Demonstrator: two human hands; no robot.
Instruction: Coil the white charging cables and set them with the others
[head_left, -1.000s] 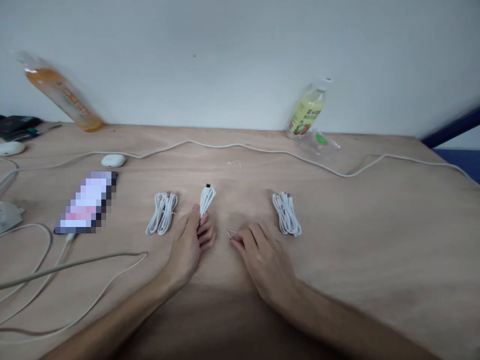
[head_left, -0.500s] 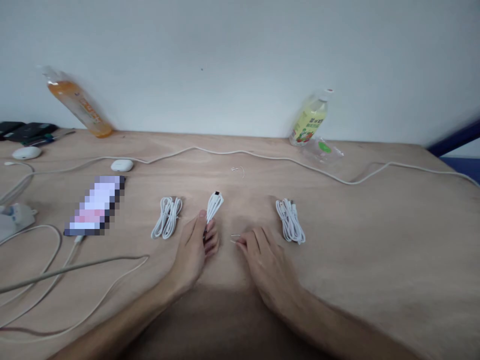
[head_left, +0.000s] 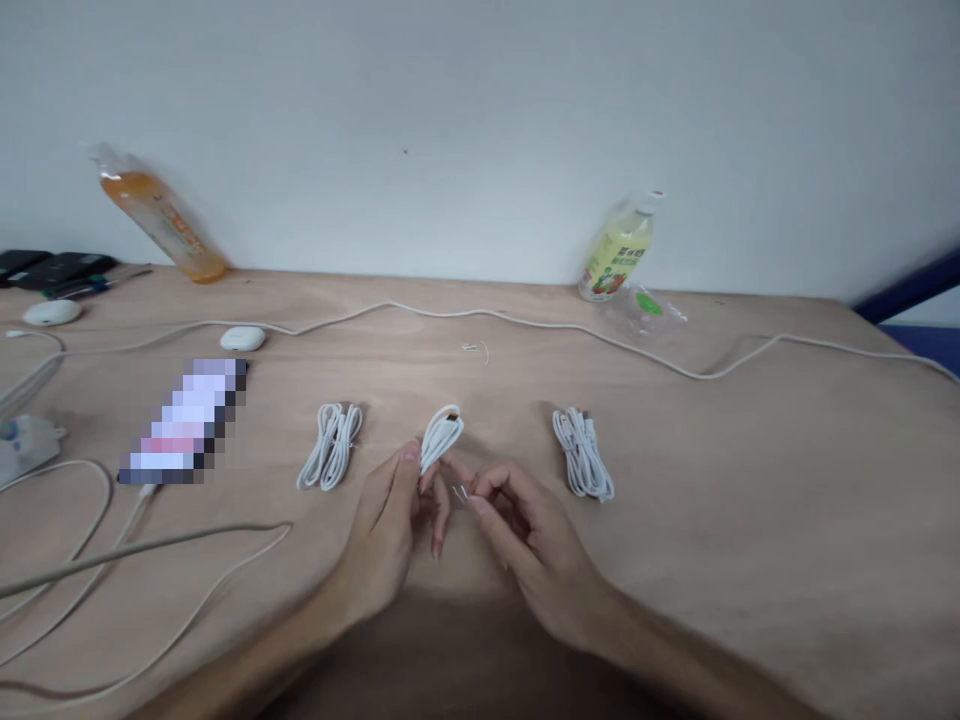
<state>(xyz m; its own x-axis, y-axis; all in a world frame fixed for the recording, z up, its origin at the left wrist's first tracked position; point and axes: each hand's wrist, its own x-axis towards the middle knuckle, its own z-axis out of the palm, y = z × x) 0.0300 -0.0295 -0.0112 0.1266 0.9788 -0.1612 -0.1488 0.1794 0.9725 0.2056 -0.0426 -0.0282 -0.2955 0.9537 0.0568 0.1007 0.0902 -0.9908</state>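
Observation:
My left hand [head_left: 394, 510] is closed around the lower part of a coiled white USB cable [head_left: 441, 436], its looped upper end with a dark-mouthed plug sticking up. Close beside it, my right hand [head_left: 525, 520] pinches a short white twist tie [head_left: 460, 493] between thumb and fingers, below the coil. The tie seems apart from the cable. A bundled white cable [head_left: 330, 445] lies left of my hands, and another bundled cable [head_left: 582, 453] lies to their right. Farther back on the table are small loose twist ties [head_left: 475, 350].
A phone [head_left: 184, 420] with a charging cord lies left, near white earbud cases [head_left: 242, 338]. A long white cord [head_left: 480, 313] crosses the wooden table. An orange drink bottle [head_left: 165, 225] and a yellow-labelled bottle [head_left: 619, 250] lean on the wall. Black boxes [head_left: 64, 268] lie far left.
My right hand has lifted the twist tie off the table and brought it toward my left hand. The held cable has turned, and my left fingers have spread beneath it.

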